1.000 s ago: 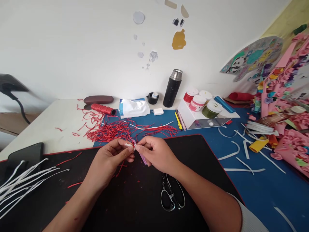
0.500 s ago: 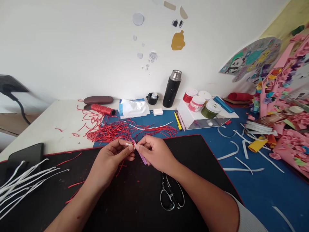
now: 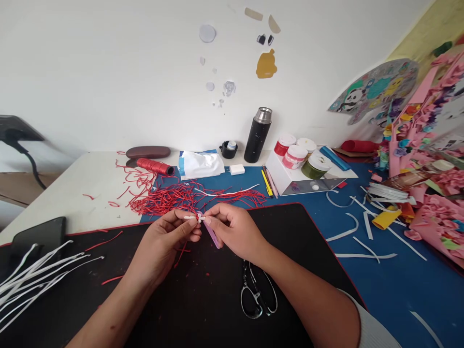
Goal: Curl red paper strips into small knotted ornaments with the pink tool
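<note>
1. The left hand (image 3: 166, 234) pinches a small white piece (image 3: 190, 217) between thumb and fingertips; I can't make out the curled fingers' exact hold.
2. The right hand (image 3: 235, 230) meets it, thumb and forefinger closed at the piece's other end, where white loops and a touch of red show. A purple strip (image 3: 212, 235) slants down beside the right fingers; whether it is gripped or merely touched, I can't tell.
3. The white piece sits between the two sets of fingertips, above the black mat (image 3: 195, 299). I'd judge it very light, soft and bendable, easily pulled out of shape; the plain left end looks the best place to pinch, sparing the loops. The purple strip seems thin and stiffer, perhaps smooth, better taken by its edges.
4. Scissors (image 3: 258, 293) lie on the mat near the right forearm; white strips (image 3: 16, 281) fan out at the far left.
5. Beyond the hands lie a heap of cut red cords (image 3: 170, 198) and a red spool (image 3: 152, 166). Farther back are a black flask (image 3: 257, 137) and lidded jars (image 3: 314, 166).
6. I can read no brand or lettering from here; the jar labels and markings are too small.
</note>
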Demonstrator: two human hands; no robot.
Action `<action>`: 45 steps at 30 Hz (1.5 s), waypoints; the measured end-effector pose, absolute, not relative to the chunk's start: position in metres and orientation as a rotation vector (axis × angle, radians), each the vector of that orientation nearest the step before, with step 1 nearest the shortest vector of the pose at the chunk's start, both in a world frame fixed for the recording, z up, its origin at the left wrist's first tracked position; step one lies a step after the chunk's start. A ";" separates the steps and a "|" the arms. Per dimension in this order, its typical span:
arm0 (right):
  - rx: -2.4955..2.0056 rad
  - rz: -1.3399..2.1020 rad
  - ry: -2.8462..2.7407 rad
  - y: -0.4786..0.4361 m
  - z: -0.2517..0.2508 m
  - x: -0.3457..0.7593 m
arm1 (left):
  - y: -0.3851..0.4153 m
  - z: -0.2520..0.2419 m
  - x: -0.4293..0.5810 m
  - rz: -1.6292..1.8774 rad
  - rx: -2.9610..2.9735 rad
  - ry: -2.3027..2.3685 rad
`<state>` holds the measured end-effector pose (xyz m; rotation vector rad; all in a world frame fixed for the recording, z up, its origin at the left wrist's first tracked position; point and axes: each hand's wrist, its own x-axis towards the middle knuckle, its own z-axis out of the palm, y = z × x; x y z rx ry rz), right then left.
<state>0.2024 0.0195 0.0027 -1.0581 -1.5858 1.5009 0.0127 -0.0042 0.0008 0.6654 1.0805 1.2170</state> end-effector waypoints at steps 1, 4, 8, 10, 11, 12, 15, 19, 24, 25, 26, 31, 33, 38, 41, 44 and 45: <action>-1.070 1.474 -1.601 0.019 0.002 0.202 | -0.004 0.001 0.013 1.215 0.663 1.081; -1.094 1.433 -1.623 0.020 0.001 0.202 | -0.004 0.002 0.014 1.212 0.658 1.082; -1.081 1.460 -1.608 0.021 0.001 0.203 | -0.004 0.002 0.014 1.207 0.643 1.079; -1.064 1.480 -1.607 0.021 0.002 0.203 | -0.003 0.003 0.014 1.196 0.621 1.070; -1.054 1.489 -1.607 0.021 0.002 0.203 | -0.003 0.004 0.013 1.188 0.607 1.062; -1.045 1.495 -1.607 0.021 0.002 0.203 | -0.003 0.004 0.013 1.177 0.594 1.053; -1.027 1.495 -1.612 0.021 0.003 0.203 | -0.002 0.006 0.012 1.138 0.556 1.035; -1.062 1.421 -1.653 0.019 0.003 0.203 | -0.002 0.007 0.012 1.113 0.529 1.028; -1.117 1.236 -1.762 0.019 0.006 0.205 | -0.003 0.006 0.013 1.113 0.515 1.009; -1.124 1.214 -1.780 0.019 0.007 0.205 | -0.003 0.005 0.013 1.108 0.510 1.006; -1.130 1.196 -1.796 0.019 0.008 0.205 | -0.003 0.005 0.012 1.103 0.505 1.002; -1.135 1.147 -1.825 0.018 0.011 0.207 | -0.002 0.005 0.009 1.064 0.535 0.993; -1.131 1.151 -1.813 0.018 0.012 0.208 | -0.001 0.007 0.006 1.072 0.571 1.006; -1.121 1.160 -1.805 0.019 0.013 0.208 | -0.002 0.012 0.003 1.122 0.685 1.082; -1.141 1.151 -1.825 0.019 0.012 0.208 | -0.002 0.012 0.003 1.104 0.728 1.119; -1.148 1.156 -1.855 0.019 0.012 0.208 | -0.003 0.012 0.003 1.124 0.745 1.160; -1.137 1.160 -1.870 0.019 0.012 0.209 | -0.003 0.012 0.003 1.128 0.746 1.167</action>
